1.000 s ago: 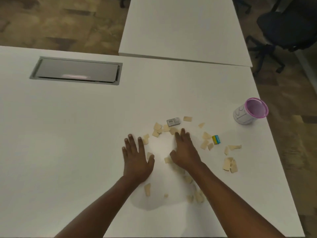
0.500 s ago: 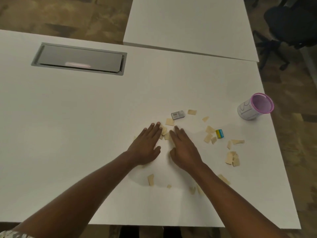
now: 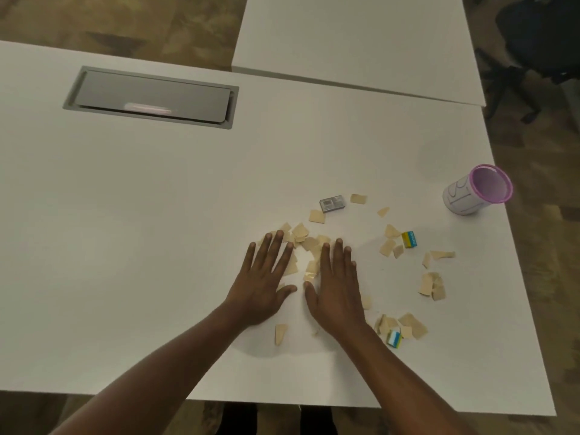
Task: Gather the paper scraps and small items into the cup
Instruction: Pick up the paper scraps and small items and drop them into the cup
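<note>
Several tan paper scraps (image 3: 309,243) lie scattered on the white table (image 3: 157,246). My left hand (image 3: 265,282) and my right hand (image 3: 337,287) rest flat on the table, palms down, side by side, with a small heap of scraps between their fingers. Neither hand holds anything. A small grey box (image 3: 332,203) lies beyond the heap. One striped eraser (image 3: 409,239) sits to the right, another (image 3: 394,338) beside my right wrist. The white cup with a pink rim (image 3: 475,191) stands near the table's right edge.
A grey cable hatch (image 3: 150,97) is set into the table at the far left. A second white table (image 3: 354,42) adjoins at the back. A dark office chair (image 3: 539,42) stands at the far right. The table's front edge is close to my arms.
Both hands have drawn together, sweeping scraps into a heap between them. More scraps and a second eraser now show by my right wrist.
</note>
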Available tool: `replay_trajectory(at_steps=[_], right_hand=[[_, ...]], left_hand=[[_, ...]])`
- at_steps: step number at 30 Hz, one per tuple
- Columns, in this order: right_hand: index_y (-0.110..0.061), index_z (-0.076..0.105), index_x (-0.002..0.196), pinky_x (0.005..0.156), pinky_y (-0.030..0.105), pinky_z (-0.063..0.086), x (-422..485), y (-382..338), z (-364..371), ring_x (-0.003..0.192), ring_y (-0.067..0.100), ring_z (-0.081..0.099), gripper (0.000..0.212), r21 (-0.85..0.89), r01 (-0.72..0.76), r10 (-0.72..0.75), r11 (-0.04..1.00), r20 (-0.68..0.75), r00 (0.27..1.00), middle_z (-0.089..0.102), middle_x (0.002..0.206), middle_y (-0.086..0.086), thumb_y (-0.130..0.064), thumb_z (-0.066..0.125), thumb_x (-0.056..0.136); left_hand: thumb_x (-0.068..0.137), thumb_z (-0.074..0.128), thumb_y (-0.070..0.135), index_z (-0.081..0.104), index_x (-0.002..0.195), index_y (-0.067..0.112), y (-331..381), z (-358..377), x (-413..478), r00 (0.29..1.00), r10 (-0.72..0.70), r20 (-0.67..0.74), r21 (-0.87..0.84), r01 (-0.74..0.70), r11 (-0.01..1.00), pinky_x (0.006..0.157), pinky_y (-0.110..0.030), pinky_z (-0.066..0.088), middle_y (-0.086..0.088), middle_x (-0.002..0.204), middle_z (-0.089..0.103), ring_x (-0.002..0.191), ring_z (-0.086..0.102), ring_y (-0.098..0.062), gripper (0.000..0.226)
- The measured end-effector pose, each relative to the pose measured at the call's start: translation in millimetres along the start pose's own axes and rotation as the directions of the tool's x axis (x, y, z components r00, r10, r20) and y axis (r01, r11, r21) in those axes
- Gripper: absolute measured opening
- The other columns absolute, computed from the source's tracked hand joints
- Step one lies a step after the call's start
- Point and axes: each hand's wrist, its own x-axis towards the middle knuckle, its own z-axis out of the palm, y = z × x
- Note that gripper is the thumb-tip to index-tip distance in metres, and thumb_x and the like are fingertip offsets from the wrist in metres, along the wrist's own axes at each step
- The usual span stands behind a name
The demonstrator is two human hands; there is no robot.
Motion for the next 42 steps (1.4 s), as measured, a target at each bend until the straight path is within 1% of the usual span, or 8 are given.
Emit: replay_trajectory(at_steps=[5, 11, 17, 23, 28, 31, 37, 42], right_hand=[[-0.017, 0.0, 0.16, 0.124, 0.051, 0.007, 30, 2, -25, 0.15, 0.039, -0.018, 0.098, 0.05, 0.177, -0.181, 0.983, 0.096, 0.979, -0.017, 0.165, 0.01, -0.034, 0.06, 0.083], [-0.03, -0.002, 0.159, 0.122, 0.051, 0.009, 59, -10, -34, 0.151, 0.039, -0.017, 0.094, -0.052, 0.313, -0.28, 0.948, 0.323, 0.904, -0.016, 0.166, -0.005, -0.016, 0.055, 0.085], [-0.013, 0.01, 0.159, 0.101, 0.041, 0.048, 44, -7, -27, 0.154, 0.032, -0.004, 0.064, -0.096, 0.371, -0.339, 0.924, 0.244, 0.909, -0.004, 0.168, 0.003, -0.003, 0.029, 0.099], [0.003, 0.044, 0.145, 0.084, 0.05, 0.059, 38, 4, -23, 0.142, 0.043, 0.037, 0.054, -0.129, 0.392, -0.369, 0.911, 0.169, 0.914, 0.036, 0.155, 0.024, 0.005, 0.051, 0.091], [-0.002, 0.042, 0.147, 0.091, 0.05, 0.056, 35, 8, -21, 0.146, 0.039, 0.03, 0.055, -0.115, 0.314, -0.301, 0.942, 0.116, 0.947, 0.032, 0.158, 0.02, -0.003, 0.046, 0.092], [-0.007, 0.033, 0.152, 0.091, 0.045, 0.055, 29, 10, -23, 0.151, 0.034, 0.019, 0.062, -0.117, 0.255, -0.241, 0.96, 0.119, 0.963, 0.016, 0.165, 0.011, -0.008, 0.043, 0.091], [-0.02, 0.015, 0.159, 0.096, 0.043, 0.05, 26, 14, -27, 0.152, 0.034, 0.014, 0.065, -0.107, 0.322, -0.303, 0.941, 0.158, 0.94, 0.009, 0.167, 0.004, -0.008, 0.032, 0.098], [-0.006, 0.051, 0.143, 0.071, 0.04, 0.06, 30, 16, -24, 0.123, 0.043, 0.056, 0.065, -0.242, 0.356, -0.345, 0.903, 0.086, 0.935, 0.051, 0.146, 0.019, -0.009, 0.018, 0.087]], left_hand=[[0.092, 0.036, 0.052, -0.003, 0.159, 0.021, -7, -14, 23, 0.998, -0.002, 0.057, -0.012, 0.003, 1.0, 0.118, -0.063, 0.008, -0.014, 0.164, -0.017, 0.15, -0.015, -0.039, 0.083], [0.088, 0.045, 0.028, 0.009, 0.158, 0.012, -7, -13, 18, 0.997, 0.005, 0.08, -0.03, -0.002, 1.0, 0.119, -0.06, 0.014, -0.02, 0.164, -0.008, 0.151, -0.006, -0.041, 0.081], [0.08, 0.07, 0.008, 0.038, 0.149, 0.003, 0, -8, 10, 0.999, 0.038, -0.006, -0.052, -0.038, 0.998, 0.109, -0.051, 0.039, -0.03, 0.156, 0.028, 0.143, 0.028, -0.048, 0.076], [0.067, 0.072, -0.006, 0.064, 0.123, -0.002, 6, -7, 16, 0.999, 0.028, -0.038, 0.002, -0.028, 1.0, 0.084, -0.05, 0.057, -0.031, 0.138, 0.053, 0.124, 0.052, -0.053, 0.057], [0.083, 0.05, 0.015, 0.055, 0.131, 0.004, 16, -9, 22, 0.991, -0.014, -0.135, 0.001, 0.014, 1.0, 0.094, -0.049, 0.052, -0.027, 0.141, 0.051, 0.127, 0.051, -0.049, 0.049], [0.088, 0.061, 0.028, 0.052, 0.14, 0.008, 20, -10, 26, 0.992, -0.012, -0.122, 0.02, 0.014, 1.0, 0.099, -0.048, 0.049, -0.024, 0.145, 0.048, 0.131, 0.049, -0.044, 0.056], [0.083, 0.063, 0.001, 0.056, 0.136, 0.004, 10, 1, 27, 0.987, 0.065, -0.145, 0.057, -0.057, 0.997, 0.095, -0.047, 0.05, -0.027, 0.142, 0.051, 0.124, 0.053, -0.047, 0.054], [0.083, 0.048, -0.007, 0.059, 0.128, -0.005, 7, -1, 32, 0.959, 0.171, -0.227, 0.113, -0.148, 0.983, 0.075, -0.044, 0.054, -0.028, 0.123, 0.06, 0.098, 0.058, -0.041, 0.046]])
